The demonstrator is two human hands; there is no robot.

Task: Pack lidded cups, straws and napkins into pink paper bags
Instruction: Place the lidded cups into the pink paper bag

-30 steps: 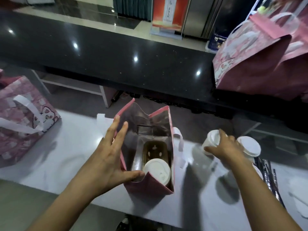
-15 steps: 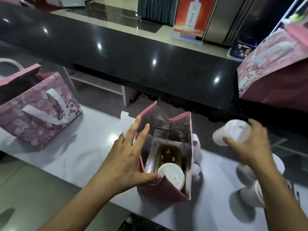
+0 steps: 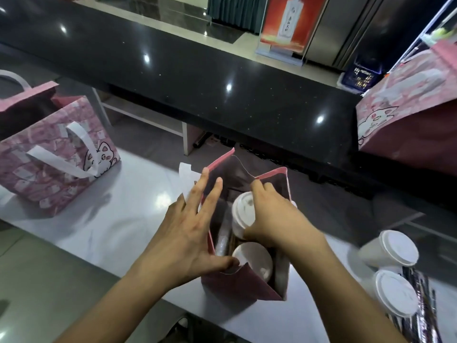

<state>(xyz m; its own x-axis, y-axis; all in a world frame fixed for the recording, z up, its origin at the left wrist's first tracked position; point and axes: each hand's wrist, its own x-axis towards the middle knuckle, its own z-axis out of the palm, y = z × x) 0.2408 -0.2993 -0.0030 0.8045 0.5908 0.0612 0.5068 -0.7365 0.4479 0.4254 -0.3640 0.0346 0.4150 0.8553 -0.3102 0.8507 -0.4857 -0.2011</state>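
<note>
An open pink paper bag (image 3: 237,285) stands on the white counter (image 3: 118,219). Inside it, at the near end, sits one white lidded cup (image 3: 254,258). My right hand (image 3: 274,216) grips a second lidded cup (image 3: 241,211) and holds it tilted inside the bag's mouth, above the far slot. My left hand (image 3: 188,231) holds the bag's left wall, fingers spread straight outside, thumb hooked over the near rim. Two more lidded cups (image 3: 393,248) (image 3: 395,293) stand at the right, next to wrapped straws (image 3: 420,315).
A pink cat-print bag with white handles (image 3: 57,159) stands at the left on the counter. Another pink bag (image 3: 410,115) sits on the raised black ledge (image 3: 222,78) at the right. The counter's near edge runs just below the open bag.
My right hand has carried the lidded cup from the right side of the counter leftward and down into the bag's mouth. My left hand has stayed on the bag's left wall.
</note>
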